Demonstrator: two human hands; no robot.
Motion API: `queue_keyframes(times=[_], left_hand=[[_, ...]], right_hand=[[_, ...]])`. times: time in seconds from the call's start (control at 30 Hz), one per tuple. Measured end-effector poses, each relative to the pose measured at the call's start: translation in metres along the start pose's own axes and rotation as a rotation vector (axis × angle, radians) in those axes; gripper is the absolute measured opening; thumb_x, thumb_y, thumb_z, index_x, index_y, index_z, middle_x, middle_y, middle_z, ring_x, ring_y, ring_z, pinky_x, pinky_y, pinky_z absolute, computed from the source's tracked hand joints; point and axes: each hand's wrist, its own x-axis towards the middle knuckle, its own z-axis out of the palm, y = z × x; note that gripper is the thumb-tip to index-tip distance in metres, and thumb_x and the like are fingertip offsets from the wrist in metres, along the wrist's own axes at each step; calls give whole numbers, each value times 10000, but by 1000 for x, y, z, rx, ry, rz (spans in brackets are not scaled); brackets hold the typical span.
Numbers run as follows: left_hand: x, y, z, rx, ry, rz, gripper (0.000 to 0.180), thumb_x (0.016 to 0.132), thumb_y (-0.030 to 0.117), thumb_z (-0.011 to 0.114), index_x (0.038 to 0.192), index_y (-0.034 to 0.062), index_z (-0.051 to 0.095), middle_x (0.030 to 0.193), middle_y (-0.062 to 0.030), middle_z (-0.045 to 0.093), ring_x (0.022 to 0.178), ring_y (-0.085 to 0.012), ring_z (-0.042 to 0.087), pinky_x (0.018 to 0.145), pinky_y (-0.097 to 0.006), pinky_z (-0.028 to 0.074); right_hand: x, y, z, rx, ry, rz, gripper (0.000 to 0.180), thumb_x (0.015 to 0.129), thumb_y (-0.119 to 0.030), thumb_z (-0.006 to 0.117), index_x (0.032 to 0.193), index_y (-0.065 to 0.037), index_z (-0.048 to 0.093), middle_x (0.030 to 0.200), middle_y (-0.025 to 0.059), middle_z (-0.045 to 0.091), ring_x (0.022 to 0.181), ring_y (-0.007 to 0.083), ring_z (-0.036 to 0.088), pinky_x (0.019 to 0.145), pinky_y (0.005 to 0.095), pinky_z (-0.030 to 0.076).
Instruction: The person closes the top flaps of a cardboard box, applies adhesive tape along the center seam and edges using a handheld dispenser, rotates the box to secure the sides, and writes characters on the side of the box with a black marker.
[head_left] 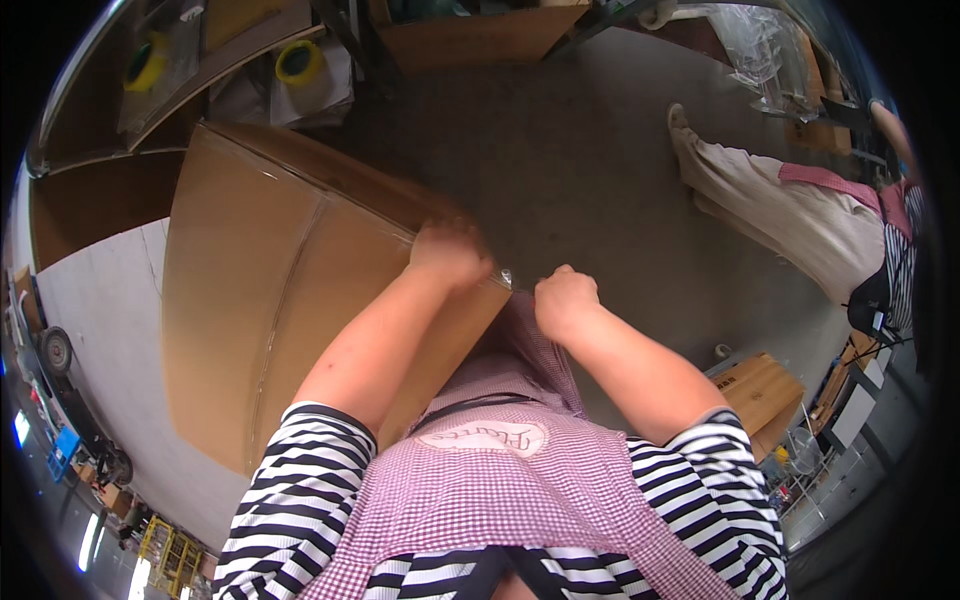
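Your left hand (448, 252) sits at centre frame, fingers curled and pressed down on the near right edge of the large cardboard box (270, 290). Whether it pinches anything, I cannot tell; the fingertips blur. Your right hand (565, 300) is just right of it, closed in a loose fist at the box's corner, touching or nearly touching a bit of clear tape (506, 277) that glints between the two hands. The hands are near each other but apart.

The box fills the left-centre of the frame, tilted, its long face toward you, with a seam running down its middle. It rests on a white tabletop (110, 330) at the left edge, and its right corner meets your checked apron (500, 470).

Upper left: two yellow tape rolls (299, 61) on shelving. Top centre: another cardboard box (470, 35) on the grey floor (560, 170). Upper right: another person's legs (790, 210) in pale trousers, stretched along the floor. Lower right: a small wooden crate (760, 385).
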Motion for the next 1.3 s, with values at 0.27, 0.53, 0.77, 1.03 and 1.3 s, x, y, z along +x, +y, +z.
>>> queue_keyframes(times=[0.27,0.53,0.77,1.03,1.3], left_hand=[[5,-7,5,-151,107,-30,583,884,396,582,1394,112,561,1426,-115,542,1294,-284,535,1082,-451,393],[-120,-30,1,-1782,137,131,433,1027,405,552,1143,16,703,1122,-101,692,1062,-179,633,944,-344,499],[-237,-69,27,-2014,265,163,397,1012,344,609,1193,-5,664,1087,-73,705,1021,-163,650,959,-332,493],[-247,-203,78,-1782,646,-282,131,912,142,731,979,36,694,878,-32,700,809,-117,636,683,-260,492],[-205,-551,27,-958,1357,-706,137,855,149,711,932,87,805,904,-91,766,852,-184,709,752,-344,547]], right_hand=[[-67,59,96,598,903,-141,759,673,-71,709,1404,-203,555,978,138,554,812,318,634,696,410,562],[-110,-35,74,706,1432,-459,814,579,-19,761,1364,-133,578,985,119,543,754,261,591,611,347,528],[-99,-141,61,603,1483,-553,772,563,-54,816,1303,-185,643,996,94,543,759,267,595,625,357,533],[-91,-239,46,607,1255,-623,737,625,-58,801,1333,-174,634,1033,126,570,884,309,624,748,392,549],[-110,-141,240,533,937,-206,713,617,-171,780,1313,-205,628,966,108,568,782,300,628,636,405,546]])
